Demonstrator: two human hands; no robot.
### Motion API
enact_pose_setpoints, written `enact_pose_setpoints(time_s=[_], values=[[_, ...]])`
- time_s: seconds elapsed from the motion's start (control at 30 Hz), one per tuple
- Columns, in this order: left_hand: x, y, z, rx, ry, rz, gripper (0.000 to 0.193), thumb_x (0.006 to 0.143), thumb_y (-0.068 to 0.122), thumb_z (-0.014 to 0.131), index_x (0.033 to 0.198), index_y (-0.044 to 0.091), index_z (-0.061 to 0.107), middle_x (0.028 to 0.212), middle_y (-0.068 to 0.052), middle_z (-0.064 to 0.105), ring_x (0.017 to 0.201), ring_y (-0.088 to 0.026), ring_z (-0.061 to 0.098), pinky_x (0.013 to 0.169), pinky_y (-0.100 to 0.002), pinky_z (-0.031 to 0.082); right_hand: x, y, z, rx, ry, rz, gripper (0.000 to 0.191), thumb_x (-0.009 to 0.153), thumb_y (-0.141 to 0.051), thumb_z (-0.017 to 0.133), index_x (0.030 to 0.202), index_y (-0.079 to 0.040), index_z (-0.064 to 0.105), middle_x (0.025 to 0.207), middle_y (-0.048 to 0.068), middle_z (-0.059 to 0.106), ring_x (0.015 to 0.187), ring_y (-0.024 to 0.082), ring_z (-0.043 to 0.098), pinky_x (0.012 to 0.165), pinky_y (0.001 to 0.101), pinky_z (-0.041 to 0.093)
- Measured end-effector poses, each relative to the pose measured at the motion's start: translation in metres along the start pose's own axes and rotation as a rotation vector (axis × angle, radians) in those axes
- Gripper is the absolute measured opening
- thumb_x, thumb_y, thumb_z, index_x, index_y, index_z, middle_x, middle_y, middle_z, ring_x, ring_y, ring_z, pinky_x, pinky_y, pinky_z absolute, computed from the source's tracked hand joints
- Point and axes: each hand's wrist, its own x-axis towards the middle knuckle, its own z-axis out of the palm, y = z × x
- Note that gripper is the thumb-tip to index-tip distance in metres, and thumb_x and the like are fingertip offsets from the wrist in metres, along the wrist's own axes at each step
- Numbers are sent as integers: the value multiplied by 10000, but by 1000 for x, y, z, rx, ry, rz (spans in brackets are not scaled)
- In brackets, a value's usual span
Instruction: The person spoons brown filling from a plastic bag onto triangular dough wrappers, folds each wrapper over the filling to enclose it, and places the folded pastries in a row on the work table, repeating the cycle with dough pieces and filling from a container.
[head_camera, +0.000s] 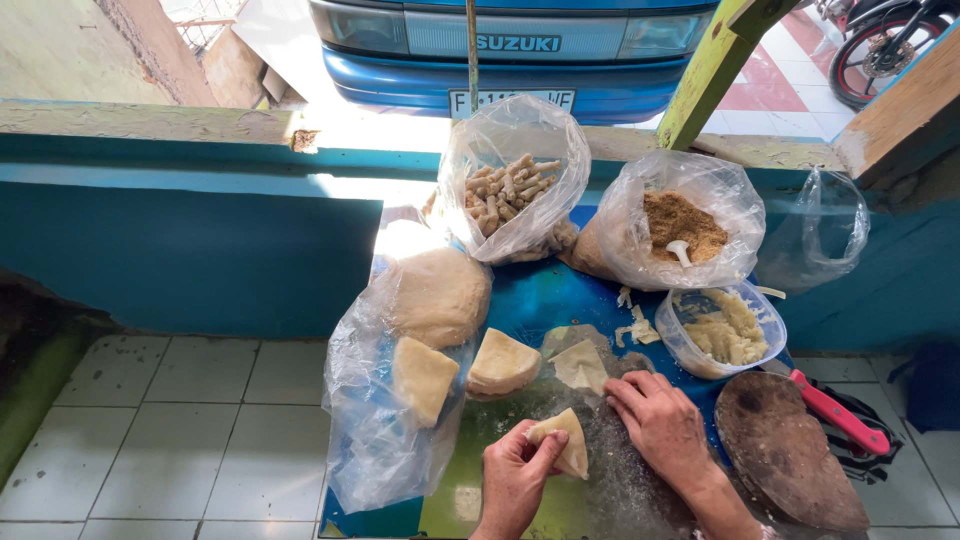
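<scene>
While the left hand (513, 478) pinches a folded piece of dough (563, 440) between thumb and fingers near the front edge of the blue table (540, 295), the right hand (660, 422) lies flat and open on the table just beside it, holding nothing. At the back edge of the table stands an open clear bag (515, 170) full of small pale sticks (505, 188). Next to it, toward the back right corner, a second clear bag (685, 220) holds brown crumbs (685, 220) with a small white spoon (680, 252) stuck in them. In front of that bag sits a round clear tub (722, 330) with a lumpy yellow mash (728, 335) inside. Along the left edge a big floppy bag (375, 420) hangs over the side, with flat pale sheets (435, 295) in it. A small stack of folded sheets (502, 365) and one single sheet (580, 365) lie in the middle of the table, just behind the hands. At the front right corner rests a dark round wooden board (785, 450), and a knife with a red handle (840, 412) lies across its far side. Little scraps (640, 330) are scattered near the tub. The dough is a fan shape, standing on its edge in the fingers, with its point up and away from the person and its long side running from front right to back left.
</scene>
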Motion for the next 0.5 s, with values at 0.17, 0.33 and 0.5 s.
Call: enact_pose_setpoints(time_s=[0.17, 0.33, 0.5], values=[[-2, 2, 0, 14, -7, 24, 189, 917, 167, 758, 945, -20, 766, 767, -5, 758, 684, -37, 687, 619, -246, 610, 5, 3, 3, 14, 42, 140, 167, 866, -261, 727, 937, -111, 731, 946, 37, 698, 855, 252, 703, 733, 390, 552], [-3, 2, 1, 29, -6, 24, 191, 916, 159, 759, 945, -29, 765, 756, -6, 747, 674, -38, 681, 612, -250, 617, 12, -3, 17, 130, -127, 334, 162, 851, -275, 738, 917, -127, 736, 957, 43, 701, 803, 264, 715, 699, 400, 557], [-4, 2, 0, -37, -13, 11, 187, 907, 148, 761, 937, -36, 757, 768, -7, 754, 697, -39, 697, 632, -260, 638, 18, 7, 15, 208, -165, 374, 160, 873, -257, 712, 962, -124, 704, 928, 55, 734, 783, 275, 736, 717, 390, 567]])
